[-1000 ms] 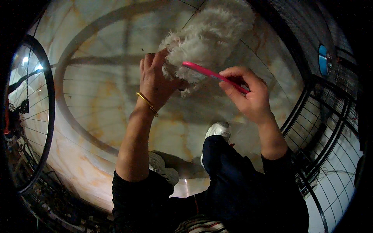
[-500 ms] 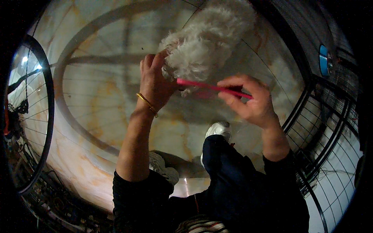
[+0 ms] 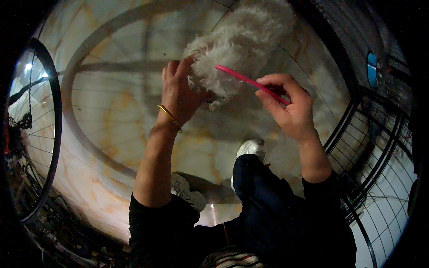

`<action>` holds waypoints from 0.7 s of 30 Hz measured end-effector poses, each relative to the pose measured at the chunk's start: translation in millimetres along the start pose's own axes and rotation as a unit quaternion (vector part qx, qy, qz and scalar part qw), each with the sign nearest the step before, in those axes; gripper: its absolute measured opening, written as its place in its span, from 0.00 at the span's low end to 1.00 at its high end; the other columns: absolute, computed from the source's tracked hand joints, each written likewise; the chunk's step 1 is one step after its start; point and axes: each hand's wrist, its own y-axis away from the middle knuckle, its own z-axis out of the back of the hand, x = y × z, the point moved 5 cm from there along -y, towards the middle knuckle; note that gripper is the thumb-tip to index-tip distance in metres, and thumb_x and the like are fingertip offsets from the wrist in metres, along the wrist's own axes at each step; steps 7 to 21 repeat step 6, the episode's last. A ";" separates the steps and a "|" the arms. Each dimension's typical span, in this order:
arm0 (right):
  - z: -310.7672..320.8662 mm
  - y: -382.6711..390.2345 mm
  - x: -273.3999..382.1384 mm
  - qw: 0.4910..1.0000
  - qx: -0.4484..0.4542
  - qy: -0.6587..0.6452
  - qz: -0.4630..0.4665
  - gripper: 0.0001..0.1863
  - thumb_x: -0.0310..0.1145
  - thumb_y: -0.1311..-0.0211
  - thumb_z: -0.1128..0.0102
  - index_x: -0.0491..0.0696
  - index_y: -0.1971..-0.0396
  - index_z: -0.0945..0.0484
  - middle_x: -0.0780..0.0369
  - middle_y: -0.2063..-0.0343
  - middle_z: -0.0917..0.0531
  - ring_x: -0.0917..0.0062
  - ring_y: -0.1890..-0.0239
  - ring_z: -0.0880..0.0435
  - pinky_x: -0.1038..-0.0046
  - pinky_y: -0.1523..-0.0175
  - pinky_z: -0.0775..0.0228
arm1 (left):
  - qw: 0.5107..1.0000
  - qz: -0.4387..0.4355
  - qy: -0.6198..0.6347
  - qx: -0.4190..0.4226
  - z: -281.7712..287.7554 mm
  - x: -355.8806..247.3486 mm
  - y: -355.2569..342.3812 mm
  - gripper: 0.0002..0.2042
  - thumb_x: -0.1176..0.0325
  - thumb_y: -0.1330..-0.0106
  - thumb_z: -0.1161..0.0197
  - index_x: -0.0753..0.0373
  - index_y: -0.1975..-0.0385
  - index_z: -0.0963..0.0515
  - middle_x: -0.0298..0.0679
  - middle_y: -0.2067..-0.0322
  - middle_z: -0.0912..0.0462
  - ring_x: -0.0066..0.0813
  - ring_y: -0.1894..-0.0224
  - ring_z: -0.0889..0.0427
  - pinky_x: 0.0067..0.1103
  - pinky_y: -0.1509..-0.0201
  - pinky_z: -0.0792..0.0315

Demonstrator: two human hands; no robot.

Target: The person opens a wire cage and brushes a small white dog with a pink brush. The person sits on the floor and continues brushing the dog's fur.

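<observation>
A fluffy white dog (image 3: 232, 58) is on the floor in front of me, its head low and toward my left hand. My left hand (image 3: 181, 87), with a gold bangle at the wrist, is closed around the side of the dog's head near the muzzle; the fur and my hand hide most of the face. Between the thumb and fingers of my right hand (image 3: 290, 105) is a slim pink comb (image 3: 239, 76), seen nearly edge-on, so its teeth cannot be made out. Its far end points up and left, over the dog's fur.
Pale marbled tiles (image 3: 129, 107) make up the floor, crossed by a wheel-shaped shadow. A bicycle wheel (image 3: 57, 129) stands at the left. Black wire racks or cage panels (image 3: 375, 174) line the right side. My white shoe (image 3: 252, 147) is just below the dog.
My right hand has tilted the comb and raised its far end from beside the dog's chin up over its fur. My left hand stays on the dog's head.
</observation>
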 end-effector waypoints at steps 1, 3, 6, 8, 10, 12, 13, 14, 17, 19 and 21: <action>-2.1 1.5 -0.7 1.000 0.020 0.017 0.011 0.10 0.25 0.52 0.35 0.46 0.67 0.24 0.63 0.68 0.19 0.79 0.68 0.21 0.79 0.63 0.29 | 1.000 -0.004 -0.003 0.001 -0.6 -1.0 -0.7 0.36 0.70 0.70 0.27 0.60 0.52 0.31 0.44 0.60 0.31 0.46 0.54 0.34 0.33 0.50 0.36; -9.6 3.9 -1.1 0.996 0.067 0.045 0.034 0.10 0.26 0.51 0.35 0.46 0.67 0.23 0.63 0.68 0.19 0.80 0.68 0.21 0.79 0.62 0.29 | 1.000 0.013 0.002 0.010 0.5 4.8 -0.3 0.36 0.70 0.70 0.27 0.60 0.52 0.31 0.44 0.59 0.31 0.46 0.54 0.34 0.33 0.49 0.36; -8.9 11.4 14.2 0.987 0.108 0.046 0.106 0.13 0.31 0.50 0.35 0.48 0.63 0.25 0.62 0.69 0.18 0.79 0.68 0.18 0.77 0.62 0.27 | 1.000 0.013 0.005 0.008 2.6 7.0 2.5 0.34 0.69 0.66 0.27 0.60 0.51 0.31 0.45 0.57 0.31 0.45 0.51 0.34 0.33 0.46 0.38; -8.9 11.4 14.2 0.987 0.108 0.046 0.106 0.13 0.31 0.50 0.35 0.48 0.63 0.25 0.62 0.69 0.18 0.79 0.68 0.18 0.77 0.62 0.27 | 1.000 0.013 0.005 0.008 2.6 7.0 2.5 0.34 0.69 0.66 0.27 0.60 0.51 0.31 0.45 0.57 0.31 0.45 0.51 0.34 0.33 0.46 0.38; -8.9 11.4 14.2 0.987 0.108 0.046 0.106 0.13 0.31 0.50 0.35 0.48 0.63 0.25 0.62 0.69 0.18 0.79 0.68 0.18 0.77 0.62 0.27 | 1.000 0.013 0.005 0.008 2.6 7.0 2.5 0.34 0.69 0.66 0.27 0.60 0.51 0.31 0.45 0.57 0.31 0.45 0.51 0.34 0.33 0.46 0.38; -8.9 11.4 14.2 0.987 0.108 0.046 0.106 0.13 0.31 0.50 0.35 0.48 0.63 0.25 0.62 0.69 0.18 0.79 0.68 0.18 0.77 0.62 0.27 | 1.000 0.013 0.005 0.008 2.6 7.0 2.5 0.34 0.69 0.66 0.27 0.60 0.51 0.31 0.45 0.57 0.31 0.45 0.51 0.34 0.33 0.46 0.38; -8.9 11.4 14.2 0.987 0.108 0.046 0.106 0.13 0.31 0.50 0.35 0.48 0.63 0.25 0.62 0.69 0.18 0.79 0.68 0.18 0.77 0.62 0.27 | 1.000 0.013 0.005 0.008 2.6 7.0 2.5 0.34 0.69 0.66 0.27 0.60 0.51 0.31 0.45 0.57 0.31 0.45 0.51 0.34 0.33 0.46 0.38; -8.9 11.4 14.2 0.987 0.108 0.046 0.106 0.13 0.31 0.50 0.35 0.48 0.63 0.25 0.62 0.69 0.18 0.79 0.68 0.18 0.77 0.62 0.27 | 1.000 0.013 0.005 0.008 2.6 7.0 2.5 0.34 0.69 0.66 0.27 0.60 0.51 0.31 0.45 0.57 0.31 0.45 0.51 0.34 0.33 0.46 0.38; -8.9 11.4 14.2 0.987 0.108 0.046 0.106 0.13 0.31 0.50 0.35 0.48 0.63 0.25 0.62 0.69 0.18 0.79 0.68 0.18 0.77 0.62 0.27 | 1.000 0.013 0.005 0.008 2.6 7.0 2.5 0.34 0.69 0.66 0.27 0.60 0.51 0.31 0.45 0.57 0.31 0.45 0.51 0.34 0.33 0.46 0.38; -8.9 11.4 14.2 0.987 0.108 0.046 0.106 0.13 0.31 0.50 0.35 0.48 0.63 0.25 0.62 0.69 0.18 0.79 0.68 0.18 0.77 0.62 0.27 | 1.000 0.013 0.005 0.008 2.6 7.0 2.5 0.34 0.69 0.66 0.27 0.60 0.51 0.31 0.45 0.57 0.31 0.45 0.51 0.34 0.33 0.46 0.38; -8.9 11.4 14.2 0.987 0.108 0.046 0.106 0.13 0.31 0.50 0.35 0.48 0.63 0.25 0.62 0.69 0.18 0.79 0.68 0.18 0.77 0.62 0.27 | 1.000 0.013 0.005 0.008 2.6 7.0 2.5 0.34 0.69 0.66 0.27 0.60 0.51 0.31 0.45 0.57 0.31 0.45 0.51 0.34 0.33 0.46 0.38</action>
